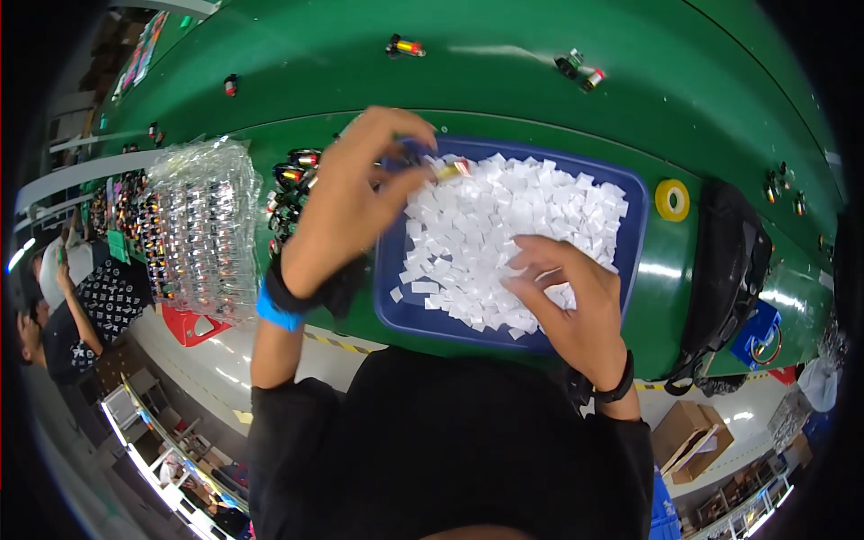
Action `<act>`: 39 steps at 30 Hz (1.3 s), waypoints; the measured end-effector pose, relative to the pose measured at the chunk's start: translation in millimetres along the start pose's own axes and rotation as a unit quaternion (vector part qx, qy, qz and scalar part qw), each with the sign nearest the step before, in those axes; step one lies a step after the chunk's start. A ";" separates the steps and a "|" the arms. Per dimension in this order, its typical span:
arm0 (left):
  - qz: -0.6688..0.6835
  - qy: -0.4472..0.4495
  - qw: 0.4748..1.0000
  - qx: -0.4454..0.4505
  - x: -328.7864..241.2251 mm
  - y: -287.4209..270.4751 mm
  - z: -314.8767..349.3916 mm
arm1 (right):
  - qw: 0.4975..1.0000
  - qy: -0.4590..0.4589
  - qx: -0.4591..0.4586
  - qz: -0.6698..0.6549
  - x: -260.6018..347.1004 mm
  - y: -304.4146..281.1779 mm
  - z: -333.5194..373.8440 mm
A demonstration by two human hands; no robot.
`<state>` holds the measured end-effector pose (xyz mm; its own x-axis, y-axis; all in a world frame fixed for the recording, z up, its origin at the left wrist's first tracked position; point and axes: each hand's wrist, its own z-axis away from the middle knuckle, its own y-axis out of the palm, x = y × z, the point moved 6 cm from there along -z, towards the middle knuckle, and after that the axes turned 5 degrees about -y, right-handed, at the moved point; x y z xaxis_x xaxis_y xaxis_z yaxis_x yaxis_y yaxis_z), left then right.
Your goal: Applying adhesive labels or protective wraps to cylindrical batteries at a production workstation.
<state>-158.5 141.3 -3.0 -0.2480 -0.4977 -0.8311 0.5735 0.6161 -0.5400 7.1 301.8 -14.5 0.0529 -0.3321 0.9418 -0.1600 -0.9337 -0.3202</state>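
Observation:
My left hand (351, 193), slightly blurred, is raised over the left end of a blue tray (637, 243). Its thumb and fingers hold a small electronic part with a yellow and red cylinder (453, 169). White square paper pieces (486, 225) lie heaped in the tray. My right hand (576, 301) hovers low over the heap, thumb and fingers apart and bent. Whether a paper piece touches its fingertips is hard to make out. Left of the tray, partly behind my left arm, similar small parts (290, 171) are piled on the green table.
Clear plastic trays (202, 234) filled with parts are stacked at left. Loose parts (405, 47) lie on the table's far strip (306, 67). To the right are yellow tape (671, 200) and a black bag (727, 270). Another person (90, 306) is at far left.

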 end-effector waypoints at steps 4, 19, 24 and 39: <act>0.044 0.048 0.996 0.057 -28.5 38.5 34.0 | 0.992 0.093 -0.032 -0.084 -8.7 2.8 4.0; 0.370 -0.141 0.918 -0.009 5.6 67.0 79.2 | 0.971 0.154 -0.038 -0.181 -26.3 -9.7 28.0; 0.322 -0.184 0.909 0.190 -5.2 86.5 72.4 | 0.998 0.047 -0.031 -0.006 -6.0 -11.1 20.6; 0.258 -0.186 0.941 0.112 8.7 95.0 75.0 | 0.994 -0.015 0.016 0.103 -12.3 -16.8 24.3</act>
<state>-47.6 149.7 -51.6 0.3751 -0.3720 -0.8491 0.7039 0.7103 -0.0002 33.2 318.4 -23.2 0.0520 -0.5196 0.8528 -0.1393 -0.8494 -0.5090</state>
